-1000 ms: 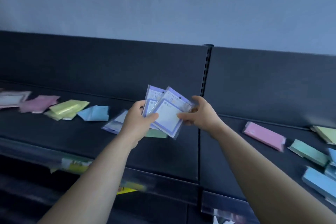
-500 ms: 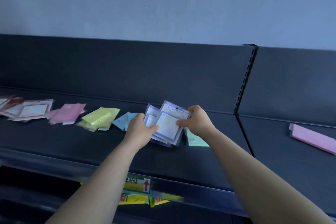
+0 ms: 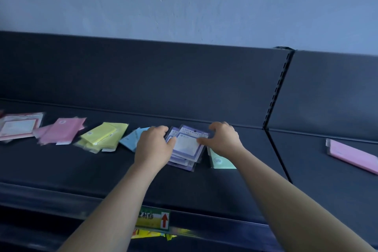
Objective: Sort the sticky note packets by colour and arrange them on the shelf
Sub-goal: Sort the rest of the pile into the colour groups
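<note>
A stack of purple-bordered sticky note packets (image 3: 187, 145) lies on the dark shelf (image 3: 81, 165). My left hand (image 3: 155, 145) grips its left edge, thumb on top. My right hand (image 3: 224, 139) pinches its right edge with curled fingers. To the left lie a light blue packet (image 3: 131, 141), a yellow pile (image 3: 102, 136), a pink pile (image 3: 61, 132) and red-bordered packets (image 3: 18, 127). A mint green packet (image 3: 219, 160) sits just right of the purple stack, partly under my right wrist.
A long pink packet (image 3: 353, 154) lies on the neighbouring shelf section at right, past the slotted upright (image 3: 274, 96). A green and yellow price label with a red arrow (image 3: 153, 219) sits on the shelf's front rail. Yellow packets (image 3: 151, 234) show on the level below.
Both hands have lowered the purple packets from mid-air down onto the shelf, onto the purple packet there. The camera has swung left, so the right-hand packets have left the view.
</note>
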Motion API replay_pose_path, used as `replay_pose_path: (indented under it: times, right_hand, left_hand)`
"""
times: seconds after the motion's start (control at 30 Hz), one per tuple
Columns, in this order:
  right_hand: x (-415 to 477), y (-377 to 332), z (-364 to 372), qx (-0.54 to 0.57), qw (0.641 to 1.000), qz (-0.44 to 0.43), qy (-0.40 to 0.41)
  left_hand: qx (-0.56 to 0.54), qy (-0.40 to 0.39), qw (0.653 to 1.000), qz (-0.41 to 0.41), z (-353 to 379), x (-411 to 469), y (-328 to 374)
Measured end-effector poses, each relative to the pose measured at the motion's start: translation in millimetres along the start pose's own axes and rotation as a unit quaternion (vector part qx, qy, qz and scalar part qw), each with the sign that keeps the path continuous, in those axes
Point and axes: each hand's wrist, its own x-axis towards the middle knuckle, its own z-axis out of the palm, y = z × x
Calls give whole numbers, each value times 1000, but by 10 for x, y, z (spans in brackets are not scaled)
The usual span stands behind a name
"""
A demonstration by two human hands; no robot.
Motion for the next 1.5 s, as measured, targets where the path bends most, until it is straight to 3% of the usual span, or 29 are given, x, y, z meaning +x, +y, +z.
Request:
replay_pose_path:
  times: [0.17,0.33,0.63,0.73,0.9,1.2,1.37,1.5]
  right_hand:
    - [-212,195,-217,-26,996,-66,55]
    - [-473,672,-635,-67,989,-72,109]
    - [-887,2209,-1588,-147,976,38,153]
    - [-973,2736,-1848,-185,972,79,125]
    - [-937,3485,-2116,-221,967,110,66]
    - [-732,4005,-2234,-291,947,136,-31]
    - [-696,4023,-2269,-276,951,138,1]
    - [-695,3960,-2249,-181,975,120,44]
  left_hand:
    - [1,64,995,83,73,-74,312]
    - [-24,59,986,151,357,-255,932]
    - [-59,-81,960,260,1265,-679,2380]
    - [-34,-138,951,276,1646,-719,2794]
    - [54,-171,933,313,2217,-634,3280]
    - [185,-296,902,253,2696,-362,3609]
    - [178,-342,904,184,2559,-286,3645]
    - [162,-309,926,143,2415,-387,3493]
